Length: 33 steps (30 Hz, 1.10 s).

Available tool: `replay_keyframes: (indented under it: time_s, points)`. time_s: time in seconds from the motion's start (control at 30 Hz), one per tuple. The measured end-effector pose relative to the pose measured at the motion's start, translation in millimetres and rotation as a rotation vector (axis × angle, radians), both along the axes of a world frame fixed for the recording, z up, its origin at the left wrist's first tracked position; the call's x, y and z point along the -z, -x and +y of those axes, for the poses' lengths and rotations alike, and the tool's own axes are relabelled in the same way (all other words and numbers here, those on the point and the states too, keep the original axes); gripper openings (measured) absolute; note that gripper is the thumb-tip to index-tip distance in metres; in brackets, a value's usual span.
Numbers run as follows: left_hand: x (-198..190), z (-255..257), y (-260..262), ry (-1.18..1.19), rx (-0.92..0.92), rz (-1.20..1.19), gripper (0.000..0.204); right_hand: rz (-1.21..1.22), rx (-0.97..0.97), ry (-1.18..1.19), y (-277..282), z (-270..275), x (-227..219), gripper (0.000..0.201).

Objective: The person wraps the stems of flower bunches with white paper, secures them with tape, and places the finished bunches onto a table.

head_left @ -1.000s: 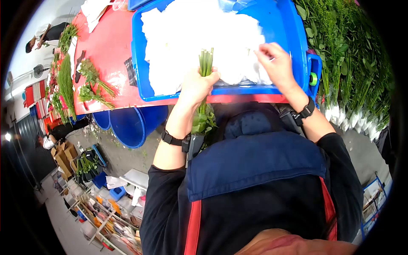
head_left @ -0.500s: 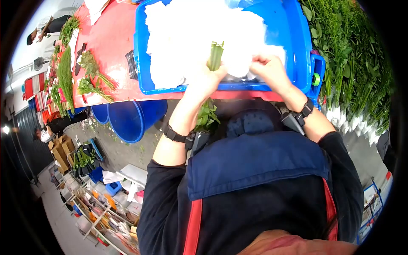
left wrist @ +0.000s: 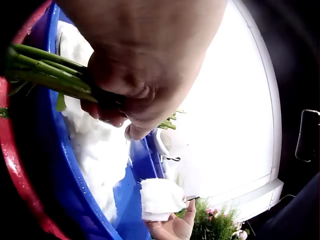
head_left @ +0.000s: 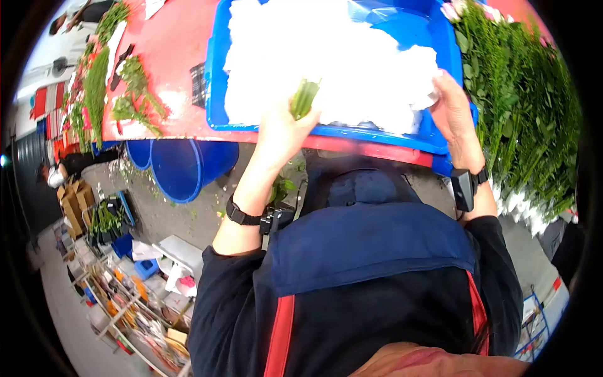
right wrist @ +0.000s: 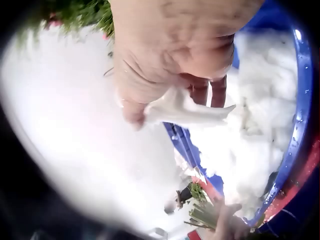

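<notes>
My left hand [head_left: 281, 131] grips a bunch of green stems [head_left: 305, 99], cut ends pointing up over the tub. Its leaves [head_left: 282, 188] hang below my wrist, in front of the table edge. The stems show closely in the left wrist view, with the fingers wrapped round them. My right hand [head_left: 455, 112] pinches a piece of white cotton wadding [left wrist: 161, 197] between thumb and fingers, held up at the tub's right side. Beneath both hands, a blue plastic tub [head_left: 218, 81] holds a big heap of white wadding [head_left: 264, 56], overexposed in the head view.
The tub stands on a red-topped table [head_left: 169, 56]. Long leafy greenery [head_left: 521, 119] lies at the right, its ends wrapped in white. Cut foliage [head_left: 135, 81] lies at the left. Blue bins [head_left: 176, 166] stand below the table edge. Another person [head_left: 72, 164] is at far left.
My right hand has picked up a piece of wadding from the heap and moved right with it. My left hand still holds the stems, now tilted and slightly further left.
</notes>
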State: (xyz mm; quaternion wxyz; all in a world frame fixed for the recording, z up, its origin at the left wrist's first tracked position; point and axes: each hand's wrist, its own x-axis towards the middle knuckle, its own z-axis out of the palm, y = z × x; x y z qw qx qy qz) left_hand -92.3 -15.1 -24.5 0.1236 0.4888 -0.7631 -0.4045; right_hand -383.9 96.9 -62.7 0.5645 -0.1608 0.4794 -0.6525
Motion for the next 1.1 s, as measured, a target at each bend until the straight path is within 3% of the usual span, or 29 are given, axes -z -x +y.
replay_keyframes:
  time_s: [0.03,0.07,0.17,0.23,0.27,0.3,0.37,0.47,0.6,0.7,0.73,0.8,0.9,0.93,1.03,1.1]
  points:
    - [-10.1,1.8,0.4,-0.088,0.007,-0.020,0.025,0.248,-0.037,-0.062,-3.9,-3.7,-4.0,0.036]
    - [-16.5,2.4,1.7,-0.279,-0.006,-0.021,0.028,0.270,0.058,0.004,-15.5,-10.5,-11.3,0.039]
    - [-26.7,0.3,7.0,-0.525,0.006,-0.021,0.030,0.842,0.101,0.231,-55.2,-17.9,-29.4,0.037]
    - [-21.3,2.8,9.2,-0.567,0.009,0.032,0.025,1.177,-0.215,0.353,-82.3,-15.1,-44.2,0.038]
    - [-14.3,4.8,9.9,-0.577,0.008,0.056,0.023,1.238,-0.249,0.582,-100.1,-23.8,-37.0,0.040]
    - [-9.4,4.8,9.0,-0.586,0.006,0.080,0.022,1.357,-0.312,0.631,-111.4,-29.8,-41.4,0.039]
    - [-8.9,2.9,4.7,-0.680,-0.017,0.100,0.017,1.252,-0.360,0.568,-117.5,-33.1,-36.2,0.033]
    - [-5.6,14.7,3.1,-0.780,-0.046,0.197,0.017,0.663,-0.420,0.363,-121.5,-33.1,-17.4,0.033]
    - [1.3,19.0,-0.4,-0.811,0.104,0.440,0.024,0.428,-0.267,0.303,-136.3,-39.9,-14.3,0.047]
    - [-5.9,23.7,-2.9,-1.010,-0.257,0.565,0.034,0.181,-0.323,0.247,-137.6,-43.7,-27.8,0.052]
    - [0.3,23.2,-3.7,-0.984,-0.205,0.509,0.044,0.132,-0.363,0.202,-138.7,-44.8,-28.5,0.054]
    - [-1.4,25.7,-3.6,-0.959,-0.152,0.607,0.044,0.038,-0.442,0.112,-139.5,-46.6,-29.3,0.058]
    - [2.1,28.7,-5.6,-0.970,-0.115,0.758,0.042,-0.243,-0.419,0.192,-151.0,-47.7,-30.7,0.062]
    - [2.1,28.5,-6.9,-0.997,-0.124,0.787,0.039,-0.222,-0.359,0.173,-155.4,-47.2,-28.9,0.052]
    - [3.6,25.7,-9.8,-1.075,-0.171,0.859,0.036,-0.192,-0.473,0.082,-146.9,-48.5,-5.1,0.036]
    - [11.9,26.9,-13.9,-1.054,-0.164,0.947,0.033,-0.088,-0.370,0.069,-155.2,-51.5,-14.3,0.027]
